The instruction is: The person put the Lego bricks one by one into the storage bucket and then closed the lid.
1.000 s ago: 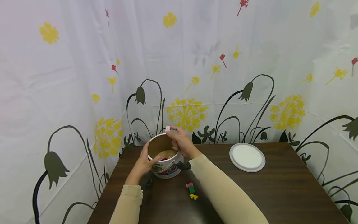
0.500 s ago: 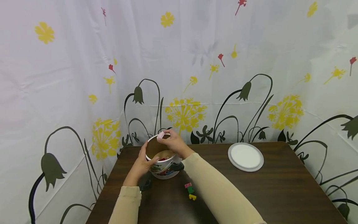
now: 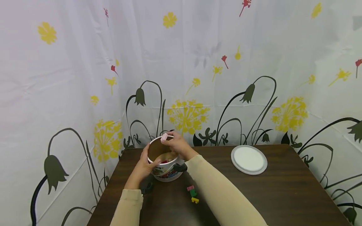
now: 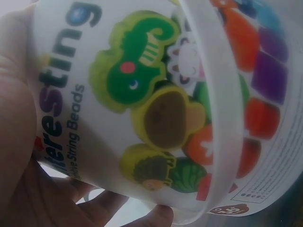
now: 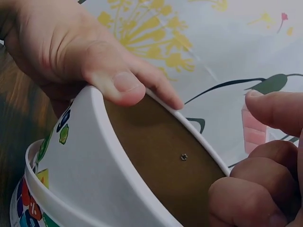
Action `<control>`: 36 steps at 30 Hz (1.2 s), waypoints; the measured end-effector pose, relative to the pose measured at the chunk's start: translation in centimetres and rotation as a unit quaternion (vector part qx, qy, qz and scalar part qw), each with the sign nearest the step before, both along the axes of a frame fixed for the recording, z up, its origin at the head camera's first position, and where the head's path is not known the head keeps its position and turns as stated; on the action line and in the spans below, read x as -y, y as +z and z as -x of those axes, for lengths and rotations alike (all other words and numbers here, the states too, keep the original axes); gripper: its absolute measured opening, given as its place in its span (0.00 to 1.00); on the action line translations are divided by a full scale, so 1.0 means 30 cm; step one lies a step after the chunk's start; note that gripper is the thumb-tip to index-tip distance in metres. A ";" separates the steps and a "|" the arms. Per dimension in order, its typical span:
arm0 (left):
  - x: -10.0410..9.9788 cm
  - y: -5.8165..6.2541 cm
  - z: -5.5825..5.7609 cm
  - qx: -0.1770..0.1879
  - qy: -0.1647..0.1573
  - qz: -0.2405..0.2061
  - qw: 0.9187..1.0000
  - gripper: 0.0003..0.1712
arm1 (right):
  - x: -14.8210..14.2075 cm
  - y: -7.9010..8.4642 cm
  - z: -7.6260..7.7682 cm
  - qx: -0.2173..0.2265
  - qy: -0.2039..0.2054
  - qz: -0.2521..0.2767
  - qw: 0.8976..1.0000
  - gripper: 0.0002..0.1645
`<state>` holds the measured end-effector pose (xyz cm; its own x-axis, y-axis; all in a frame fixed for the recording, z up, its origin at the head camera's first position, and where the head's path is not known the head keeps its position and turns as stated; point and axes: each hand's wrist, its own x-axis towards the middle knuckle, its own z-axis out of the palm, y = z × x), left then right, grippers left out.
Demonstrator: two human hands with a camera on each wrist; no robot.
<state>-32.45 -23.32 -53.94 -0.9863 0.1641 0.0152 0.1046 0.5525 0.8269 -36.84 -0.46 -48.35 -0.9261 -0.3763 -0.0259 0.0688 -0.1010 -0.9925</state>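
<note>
A white round tub [image 3: 167, 176] with a colourful printed label stands tilted on the dark table. My left hand [image 3: 143, 164] grips its left side, thumb over the rim; in the right wrist view that thumb [image 5: 127, 85] bends over the edge. Between thumb and forefinger, my right hand [image 3: 181, 146] pinches a pale pink toy brick [image 3: 164, 137] by the tub's far rim. The brick [image 5: 254, 130] looks ridged up close, and the other fingers are curled. Some red pieces [image 3: 167, 161] show at the bottom of the tub. The label [image 4: 142, 94] fills most of the left wrist view.
Small toy bricks lie in front of the tub: a pink one [image 3: 190, 188], a green one [image 3: 193, 192] and a yellow one [image 3: 195, 200]. A round white lid [image 3: 249, 159] rests at the table's back right. A flowered curtain [image 3: 198, 62] hangs behind the table [image 3: 271, 194].
My right hand has moved slightly left with the pink brick, which is now tilted over the tub's opening. The left hand keeps its hold on the tub.
</note>
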 end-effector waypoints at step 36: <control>0.008 -0.014 0.000 -0.009 -0.004 -0.022 1.000 0.65 | 0.018 -0.029 -0.030 -0.068 -0.011 -0.037 0.997 0.19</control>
<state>-32.44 -23.58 -54.36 -0.9846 0.1702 0.0399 0.1233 0.5146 0.8485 -35.95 -1.00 -49.21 -0.9310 -0.3577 0.0729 -0.0678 -0.0268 -0.9973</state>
